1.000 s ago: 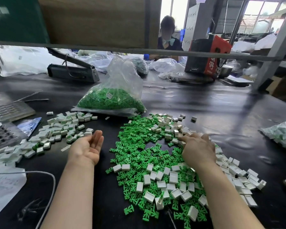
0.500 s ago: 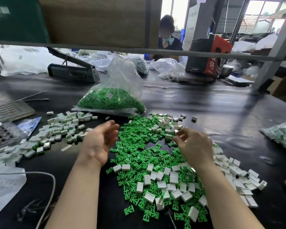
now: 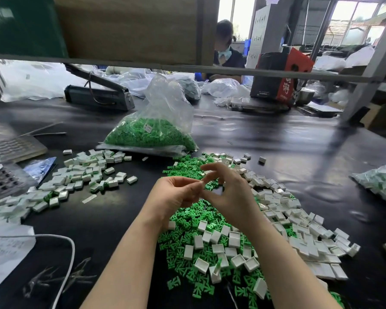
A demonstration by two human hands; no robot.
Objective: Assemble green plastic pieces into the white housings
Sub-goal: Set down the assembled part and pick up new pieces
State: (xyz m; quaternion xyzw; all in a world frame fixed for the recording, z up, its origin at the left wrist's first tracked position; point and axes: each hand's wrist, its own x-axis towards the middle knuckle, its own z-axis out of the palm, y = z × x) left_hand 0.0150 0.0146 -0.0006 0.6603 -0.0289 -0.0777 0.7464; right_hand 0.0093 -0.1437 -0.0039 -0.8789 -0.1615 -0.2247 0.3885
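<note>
Head view: well short of finished, by the look of it. At left of frame, a spread of assembled housings (image 3: pixel 80 175), white with green showing. At centre and lower right, a far bigger heap of loose green pieces (image 3: pixel 187 221) mixed with empty white housings (image 3: pixel 299 230), plus a full bag of green pieces (image 3: pixel 152 132) above centre. Mid-frame, left hand (image 3: pixel 176 195) and right hand (image 3: pixel 230 192) brought together, fingertips pinching something small and pale; too blurred to tell which part.

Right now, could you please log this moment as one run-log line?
stage: assembly | left hand: pinching small white piece | right hand: fingertips meeting it | below: mixed pile
</note>
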